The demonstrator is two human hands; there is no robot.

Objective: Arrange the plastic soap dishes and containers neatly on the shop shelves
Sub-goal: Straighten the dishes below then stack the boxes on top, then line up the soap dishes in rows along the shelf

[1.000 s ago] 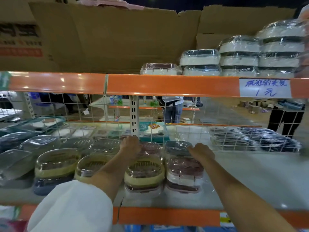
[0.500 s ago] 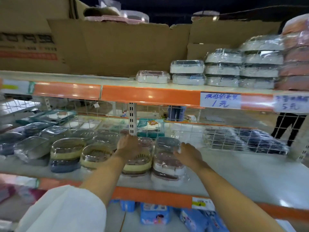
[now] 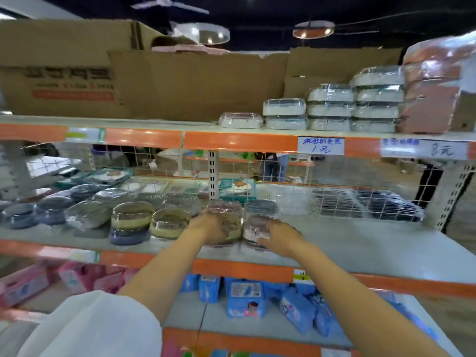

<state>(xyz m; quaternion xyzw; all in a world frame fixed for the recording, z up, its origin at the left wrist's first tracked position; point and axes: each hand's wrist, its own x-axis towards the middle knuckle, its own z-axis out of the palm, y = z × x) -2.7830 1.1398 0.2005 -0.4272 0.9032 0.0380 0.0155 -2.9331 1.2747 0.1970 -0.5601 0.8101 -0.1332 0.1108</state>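
Note:
Two plastic-wrapped stacks of oval soap dishes stand side by side on the middle shelf (image 3: 360,243). My left hand (image 3: 207,228) holds the left side of the beige-and-clear stack (image 3: 231,229). My right hand (image 3: 282,238) grips the front right of the pink-and-white stack (image 3: 253,226), thumb on top. Two more wrapped dishes (image 3: 260,206) sit just behind these stacks. The view is blurred, so finger detail is unclear.
Further wrapped soap dishes (image 3: 131,217) fill the shelf to the left. Black wrapped items (image 3: 365,204) lie at the right, by the wire grid. White containers (image 3: 332,106) and cardboard boxes (image 3: 193,83) crowd the upper shelf. Blue packs (image 3: 244,297) are below.
My head has drawn back, so more shelves show. Both hands have slid from the far tops of the two stacks toward their near sides.

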